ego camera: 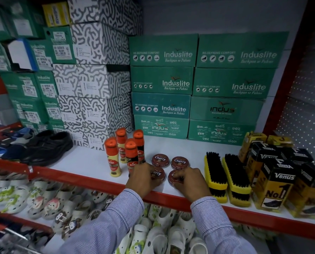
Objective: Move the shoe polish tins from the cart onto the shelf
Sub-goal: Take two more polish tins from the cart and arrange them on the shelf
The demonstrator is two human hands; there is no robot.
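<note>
Several round maroon Cherry shoe polish tins lie flat on the white shelf (pixel 90 158) with its red front edge. Two stand free at the back: one tin (pixel 160 159) on the left, another tin (pixel 180 162) on the right. My left hand (pixel 143 177) grips the front left tin (pixel 159 174), fingers curled over its near side. My right hand (pixel 187 179) holds the front right tin (pixel 172 177) the same way. Both front tins rest on the shelf, partly hidden by my fingers. The cart is out of view.
Several Kiwi liquid polish bottles (pixel 124 153) stand just left of the tins. Two yellow shoe brushes (pixel 226 178) lie to the right, then Venus boxes (pixel 277 182). Green Induslite shoe boxes (pixel 195 85) line the back. Black shoes (pixel 46 147) sit far left. Children's clogs (pixel 61 204) fill the lower shelf.
</note>
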